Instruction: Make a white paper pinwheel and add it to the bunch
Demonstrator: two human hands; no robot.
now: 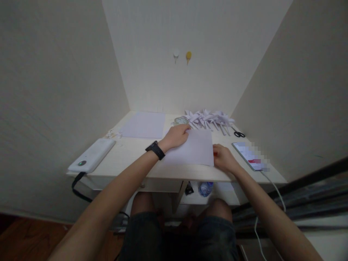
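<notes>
A white sheet of paper [197, 146] lies on the desk in front of me. My left hand [176, 136], a black watch on its wrist, is closed at the sheet's upper left, its fingers curled over the paper. Beside the sheet's right edge, my right hand [223, 157] is closed with its fingertips against or close to that edge. A small orange-red bit shows between those fingers; the rest of it is hidden. Just beyond the sheet sits a pile of folded white paper pinwheels [208, 119], next to a round, clear tape roll [181, 120].
More white paper [145, 124] lies at the back left of the desk [127, 159]. A white box-shaped device [94, 155] with a black cable stands left. Black-handled scissors [239, 134] and a phone [248, 156] on a white cable are right. A plastic bottle [206, 188] is on the shelf below.
</notes>
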